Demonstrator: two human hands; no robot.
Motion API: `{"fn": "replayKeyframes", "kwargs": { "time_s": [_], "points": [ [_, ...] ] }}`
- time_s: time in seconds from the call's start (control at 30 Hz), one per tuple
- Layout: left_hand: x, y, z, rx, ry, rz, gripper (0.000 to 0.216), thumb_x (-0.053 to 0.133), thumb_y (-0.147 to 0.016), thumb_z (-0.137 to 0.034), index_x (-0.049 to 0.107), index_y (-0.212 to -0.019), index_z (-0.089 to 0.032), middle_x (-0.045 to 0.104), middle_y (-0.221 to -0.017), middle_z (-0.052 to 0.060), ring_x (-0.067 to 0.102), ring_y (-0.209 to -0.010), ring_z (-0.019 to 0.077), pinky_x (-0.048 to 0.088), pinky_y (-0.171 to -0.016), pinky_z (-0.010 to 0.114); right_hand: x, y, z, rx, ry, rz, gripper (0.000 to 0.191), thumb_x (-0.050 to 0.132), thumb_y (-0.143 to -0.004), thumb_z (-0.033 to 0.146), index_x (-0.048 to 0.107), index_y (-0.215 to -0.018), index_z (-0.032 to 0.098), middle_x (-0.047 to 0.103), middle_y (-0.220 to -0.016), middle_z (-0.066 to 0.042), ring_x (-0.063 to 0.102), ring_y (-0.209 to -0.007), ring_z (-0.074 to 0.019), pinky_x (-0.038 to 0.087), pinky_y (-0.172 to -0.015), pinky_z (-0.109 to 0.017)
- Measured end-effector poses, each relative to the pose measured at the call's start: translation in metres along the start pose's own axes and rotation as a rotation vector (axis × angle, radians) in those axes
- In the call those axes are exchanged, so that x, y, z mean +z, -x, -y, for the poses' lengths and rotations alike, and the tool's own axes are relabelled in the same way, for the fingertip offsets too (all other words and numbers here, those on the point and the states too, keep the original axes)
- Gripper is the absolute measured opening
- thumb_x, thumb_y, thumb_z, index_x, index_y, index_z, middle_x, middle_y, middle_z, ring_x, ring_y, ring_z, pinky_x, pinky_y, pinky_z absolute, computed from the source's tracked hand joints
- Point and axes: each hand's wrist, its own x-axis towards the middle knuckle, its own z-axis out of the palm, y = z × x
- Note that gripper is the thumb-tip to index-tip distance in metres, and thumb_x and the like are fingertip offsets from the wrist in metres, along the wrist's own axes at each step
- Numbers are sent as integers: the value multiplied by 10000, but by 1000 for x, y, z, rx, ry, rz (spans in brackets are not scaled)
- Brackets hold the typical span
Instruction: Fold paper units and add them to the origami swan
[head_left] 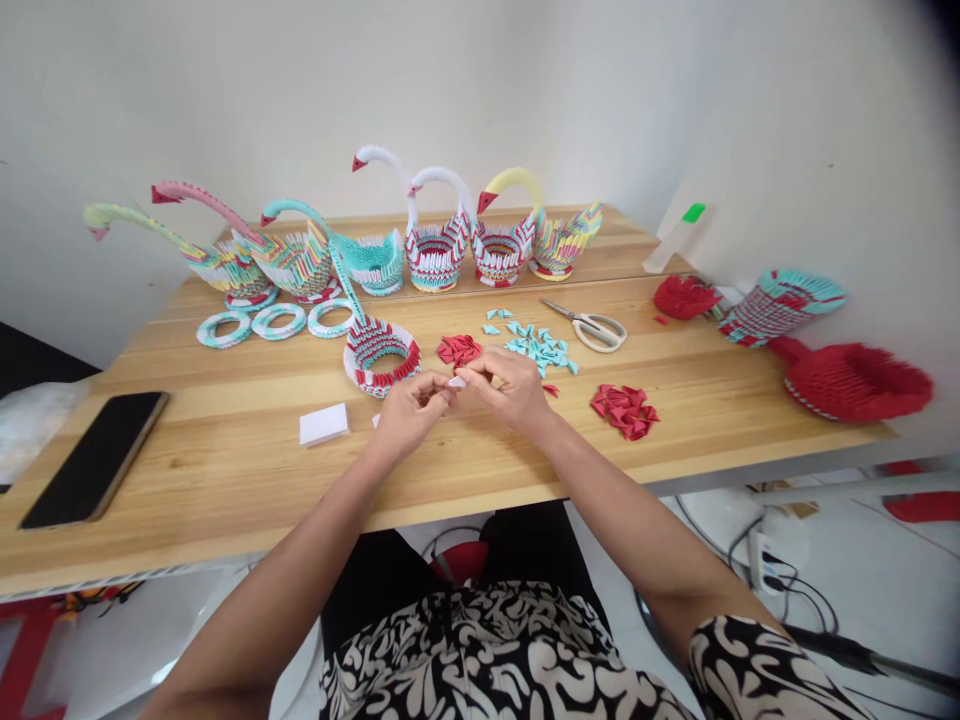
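Note:
Between my two hands is a small folded piece of white paper (457,382), pinched at the fingertips over the front of the table. My left hand (415,408) is closed on its left side, and my right hand (510,388) is closed on its right. A stack of white paper slips (324,425) lies left of my left hand, with another bit of white paper partly hidden by that hand. Just behind my hands are a pile of red folded paper pieces (458,350) and a scatter of turquoise ones (541,348). A round red, white and turquoise paper basket (382,357) stands behind my left hand.
Several swan-shaped paper baskets (437,255) line the back. Paper rings (279,321) lie at left, a phone (97,460) at front left. Scissors (596,330), a red pile (624,411), a red paper model (855,382) and a glue bottle (675,240) are at right.

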Motion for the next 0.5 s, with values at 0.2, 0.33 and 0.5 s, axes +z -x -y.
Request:
{"fn": "replayKeyframes", "kwargs": {
  "time_s": [0.2, 0.33, 0.5],
  "points": [
    [-1, 0, 0, -7, 42, 22, 215, 646, -759, -360, 639, -834, -158, 630, -666, 0, 544, -590, 110, 416, -559, 212, 0, -1, -1, 10, -41, -17, 264, 567, -900, 294, 637, -671, 184, 594, -628, -8, 499, -601, -123, 370, -608, -273],
    [0, -1, 4, -11, 64, -21, 269, 647, -779, -414, 639, -731, -149, 622, -644, 6, 518, -564, 97, 396, -535, 207, 1, 0, -2, 21, -77, 9, 253, 578, -897, 274, 647, -675, 173, 594, -620, -2, 498, -596, -115, 368, -607, -265],
    [0, -2, 2, -67, 120, -22, 260, 670, -761, -407, 654, -700, -154, 633, -612, 8, 490, -507, 85, 367, -482, 198, 3, 0, -5, 100, -92, 21, 274, 579, -900, 314, 645, -671, 180, 587, -603, 11, 497, -588, -113, 374, -592, -258]
  ]
}}
